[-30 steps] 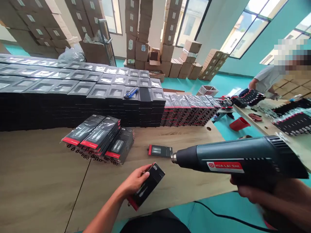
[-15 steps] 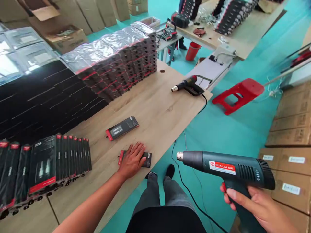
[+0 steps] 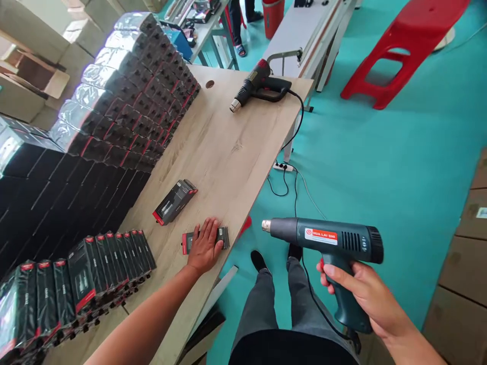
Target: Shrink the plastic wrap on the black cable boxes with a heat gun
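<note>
Left hand (image 3: 203, 247) grip: flat, fingers spread, pressing a black packet (image 3: 222, 236) onto the worktop (image 3: 224, 152) near its edge. Right hand (image 3: 365, 296) grip: clamped on the handle of the heat gun (image 3: 323, 241), held off the worktop, nozzle toward the packet. Second packet (image 3: 174, 201) just beyond; second heat gun (image 3: 261, 86) at the far end.

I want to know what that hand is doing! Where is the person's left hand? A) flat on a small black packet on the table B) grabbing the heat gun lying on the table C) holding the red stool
A: the left hand lies flat on a small black packet near the edge of the wooden table, while the right hand grips the dark heat gun.
</note>
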`<action>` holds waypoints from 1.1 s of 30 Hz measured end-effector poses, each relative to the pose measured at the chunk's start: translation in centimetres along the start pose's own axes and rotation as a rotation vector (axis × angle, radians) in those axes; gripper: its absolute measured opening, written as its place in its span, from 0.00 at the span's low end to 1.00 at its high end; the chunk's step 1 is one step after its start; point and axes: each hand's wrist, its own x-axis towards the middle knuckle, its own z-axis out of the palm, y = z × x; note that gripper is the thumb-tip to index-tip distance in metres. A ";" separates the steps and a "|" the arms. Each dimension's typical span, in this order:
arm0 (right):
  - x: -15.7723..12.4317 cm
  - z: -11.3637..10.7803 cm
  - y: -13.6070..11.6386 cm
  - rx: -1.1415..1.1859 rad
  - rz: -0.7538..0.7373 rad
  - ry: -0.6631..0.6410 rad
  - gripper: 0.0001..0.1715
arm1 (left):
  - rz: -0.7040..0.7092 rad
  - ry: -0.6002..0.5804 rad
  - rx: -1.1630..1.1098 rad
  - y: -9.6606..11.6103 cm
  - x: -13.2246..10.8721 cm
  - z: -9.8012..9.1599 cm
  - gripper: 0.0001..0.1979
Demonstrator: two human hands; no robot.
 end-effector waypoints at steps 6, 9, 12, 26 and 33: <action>1.6 2.5 4.3 0.106 -0.013 -0.083 0.21 | 0.021 0.018 0.076 -0.4 0.1 0.1 0.35; 2.5 4.1 5.1 0.132 -0.038 -0.107 0.18 | 0.037 0.035 0.091 -0.5 0.1 0.2 0.36; 3.1 4.7 5.0 0.137 -0.044 -0.110 0.17 | 0.041 0.049 0.094 -0.5 0.2 0.2 0.36; 4.4 3.7 4.1 0.153 0.066 -0.108 0.11 | 0.076 0.121 0.118 -0.7 0.1 0.6 0.36; 3.1 2.8 5.8 0.130 0.128 -0.168 0.10 | 0.075 0.116 0.125 -0.9 0.1 0.7 0.36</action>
